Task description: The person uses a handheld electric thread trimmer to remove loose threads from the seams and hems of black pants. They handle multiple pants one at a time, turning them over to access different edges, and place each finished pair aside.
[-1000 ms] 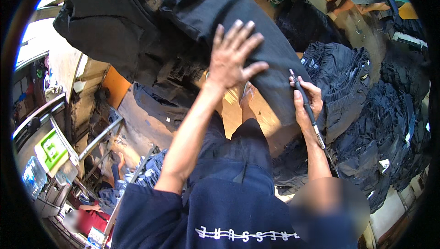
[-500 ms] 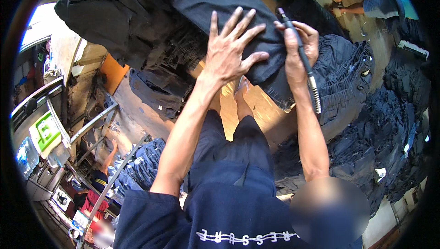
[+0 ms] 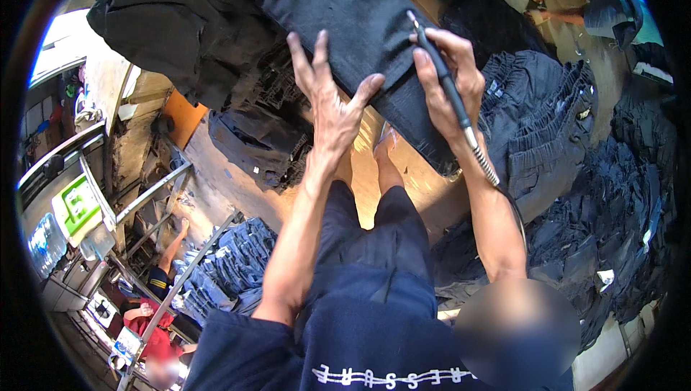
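Note:
A dark, smooth garment leg (image 3: 345, 20), apparently black trousers, stretches from the upper left toward the middle. My left hand (image 3: 327, 99) is at its near edge, fingers spread, gripping nothing; whether it touches the cloth I cannot tell. In my right hand (image 3: 453, 78) is a slim black pen-shaped rotary tool (image 3: 448, 85), held like a pen. Its thin metal tip points up and left over the cloth, and a spring sleeve with a cord runs back along my forearm. The leg's hem end (image 3: 425, 128) lies below this hand.
Beside my right arm lie dark elastic-waisted garments (image 3: 536, 110), with a large dark heap (image 3: 576, 218) behind. More black cloth (image 3: 165, 24) is at upper left. Blue folded jeans (image 3: 223, 261) sit by a metal frame (image 3: 155, 189). Other people are at upper right (image 3: 551, 16) and lower left (image 3: 155, 326).
My left hand has drawn back down and left from the middle of the cloth. My right hand has shifted left with the tool, its tip now over the garment leg.

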Motion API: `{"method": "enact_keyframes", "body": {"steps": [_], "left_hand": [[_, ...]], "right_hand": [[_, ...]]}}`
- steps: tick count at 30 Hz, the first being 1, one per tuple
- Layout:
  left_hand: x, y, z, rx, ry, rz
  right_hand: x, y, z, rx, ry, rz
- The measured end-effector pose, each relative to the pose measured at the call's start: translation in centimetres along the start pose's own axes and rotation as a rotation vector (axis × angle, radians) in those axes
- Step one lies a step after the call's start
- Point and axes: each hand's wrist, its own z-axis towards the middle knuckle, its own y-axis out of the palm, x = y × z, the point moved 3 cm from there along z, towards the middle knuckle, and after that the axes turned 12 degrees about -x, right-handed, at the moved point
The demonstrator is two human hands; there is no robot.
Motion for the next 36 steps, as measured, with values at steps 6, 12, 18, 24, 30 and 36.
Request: {"method": "enact_keyframes", "body": {"steps": [6, 12, 18, 24, 30, 36], "left_hand": [[-0.7, 1.3, -3.0, -0.058, -0.381, -0.878], [-1.4, 0.1, -3.0, -0.229, -0.35, -0.729], [-2.4, 1.2, -4.2, -0.151, -0.259, -0.934], [-2.7, 1.8, -4.3, -0.108, -0.197, -0.997], [-3.0, 2.2, -4.4, -0.108, -0.177, -1.039], [-3.2, 2.3, -4.4, -0.102, -0.16, -1.045]], "right_hand": [[0.8, -0.2, -0.3, 0.1, 0.065, 0.004], [-1.8, -0.5, -3.0, -0.002, -0.12, -0.172], [-2.6, -0.1, -5.8, -0.194, -0.136, -0.118], [-2.7, 0.3, -6.1, -0.244, -0.221, -0.201], [-2.7, 0.7, -6.0, -0.267, -0.259, -0.213], [-2.7, 0.8, -5.8, -0.299, -0.256, -0.221]]}}
